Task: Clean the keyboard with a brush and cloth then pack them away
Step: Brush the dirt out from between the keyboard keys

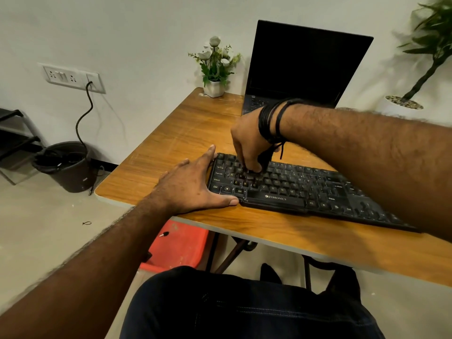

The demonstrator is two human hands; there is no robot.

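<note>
A black keyboard (293, 189) lies slanted on the wooden table (186, 133). My left hand (193, 187) rests flat at its left end, fingers straight against the side and thumb along the front edge. My right hand (247, 143) points down over the upper left keys, fingers curled round a small dark brush (265, 156). The hand hides most of the brush, whose tip meets the keys. No cloth is in view.
A black laptop (305, 67) stands open behind the keyboard, with a white flower pot (215, 88) to its left at the table's back corner. On the floor at left is a dark bin (66, 165), and a red stool (178, 243) stands under the table.
</note>
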